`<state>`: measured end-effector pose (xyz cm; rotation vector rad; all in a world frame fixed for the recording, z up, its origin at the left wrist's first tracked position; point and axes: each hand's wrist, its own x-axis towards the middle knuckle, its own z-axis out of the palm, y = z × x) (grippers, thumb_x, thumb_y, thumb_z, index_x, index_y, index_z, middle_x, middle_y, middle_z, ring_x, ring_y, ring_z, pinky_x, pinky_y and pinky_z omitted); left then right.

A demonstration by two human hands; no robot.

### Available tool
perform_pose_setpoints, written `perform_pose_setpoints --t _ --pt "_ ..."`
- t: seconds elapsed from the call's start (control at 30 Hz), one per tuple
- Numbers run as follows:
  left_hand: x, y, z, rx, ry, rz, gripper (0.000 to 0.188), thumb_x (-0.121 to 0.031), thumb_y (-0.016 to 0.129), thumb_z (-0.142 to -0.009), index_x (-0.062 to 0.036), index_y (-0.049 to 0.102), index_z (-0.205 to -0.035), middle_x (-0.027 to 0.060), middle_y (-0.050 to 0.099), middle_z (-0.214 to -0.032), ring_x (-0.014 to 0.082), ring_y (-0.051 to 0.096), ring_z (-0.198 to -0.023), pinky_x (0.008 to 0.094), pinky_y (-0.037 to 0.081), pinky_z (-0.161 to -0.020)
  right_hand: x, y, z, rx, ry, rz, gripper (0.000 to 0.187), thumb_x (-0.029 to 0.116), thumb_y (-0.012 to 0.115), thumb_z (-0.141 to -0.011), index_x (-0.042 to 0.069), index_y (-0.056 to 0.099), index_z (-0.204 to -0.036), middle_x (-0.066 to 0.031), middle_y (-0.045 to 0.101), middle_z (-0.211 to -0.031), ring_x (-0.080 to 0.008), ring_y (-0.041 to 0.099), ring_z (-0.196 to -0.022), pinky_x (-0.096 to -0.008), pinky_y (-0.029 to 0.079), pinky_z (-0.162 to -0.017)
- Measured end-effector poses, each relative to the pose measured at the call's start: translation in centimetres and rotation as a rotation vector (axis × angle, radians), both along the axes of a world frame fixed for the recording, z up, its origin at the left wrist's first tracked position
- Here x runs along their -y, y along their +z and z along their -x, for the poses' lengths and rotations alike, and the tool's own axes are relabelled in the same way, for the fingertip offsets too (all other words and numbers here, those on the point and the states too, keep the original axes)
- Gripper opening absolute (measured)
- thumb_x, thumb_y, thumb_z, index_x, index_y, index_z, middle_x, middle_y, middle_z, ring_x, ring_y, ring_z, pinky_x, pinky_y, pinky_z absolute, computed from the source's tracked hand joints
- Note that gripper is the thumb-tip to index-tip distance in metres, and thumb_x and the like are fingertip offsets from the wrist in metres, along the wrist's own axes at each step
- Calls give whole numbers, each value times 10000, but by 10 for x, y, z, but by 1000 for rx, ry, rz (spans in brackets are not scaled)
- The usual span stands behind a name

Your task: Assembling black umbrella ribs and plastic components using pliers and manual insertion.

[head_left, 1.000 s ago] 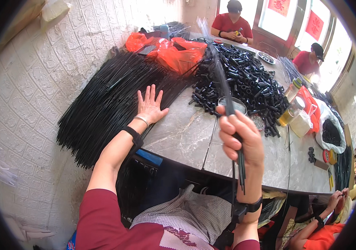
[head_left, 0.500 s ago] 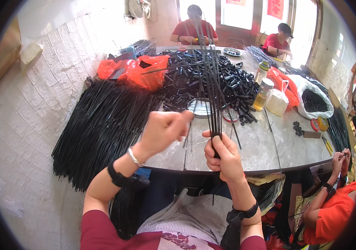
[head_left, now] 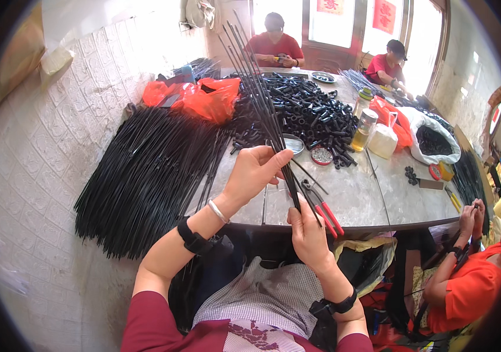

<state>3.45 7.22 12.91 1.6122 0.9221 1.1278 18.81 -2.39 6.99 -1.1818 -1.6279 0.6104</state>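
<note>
The right hand [head_left: 311,234] gripped a bundle of thin black rods [head_left: 266,111] close to its lower ends; the fingers were curled together round the rods, and the thumb lay pressed along them, pointing up the bundle; the rods rose from that fist at a slant toward the upper left, loosely fanned at their far tips; a few lower ends stuck out just beside the thumb; the left hand [head_left: 256,175] was at the bundle a little above the right one, its fingers bent on the left side of the rods and its thumb stretched across their line, so that the rods ran between thumb and fingers; whether these fingers pinched the rods or merely touched them could not be told; pliers with red handles [head_left: 328,217] lay on the grey table [head_left: 403,202] just beside the right hand; a round dish [head_left: 293,145] and a smaller red-rimmed dish [head_left: 321,155] stood beyond the hands, near a broad heap of short black tubes [head_left: 315,114]; a large pile of black rods [head_left: 145,176] spread to the left of the left hand, well apart from the right, with a red plastic bag [head_left: 215,100] at its far end
</note>
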Motion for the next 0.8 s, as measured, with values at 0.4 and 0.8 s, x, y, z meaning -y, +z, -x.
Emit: perform_pose_setpoints --t 0.4,0.8 --pt "36 23 24 228 -192 251 316 -164 526 -959 107 571 -1114 170 672 -993 244 702 -860 314 597 -709 16 5 -18 -609 464 375 353 52 524 -953 -18 468 -1295 -11 523 -801 -9 387 -533 -157 288 -436" --pt "31 37 25 -118 -90 265 286 -198 556 -920 66 635 -997 206 701 -839 235 711 -719 293 589 -643 5 -5 -28 -391 162 144 436 22 649 -875 -5 519 -1291 22 587 -816 1 436 -543 -165 307 -434"
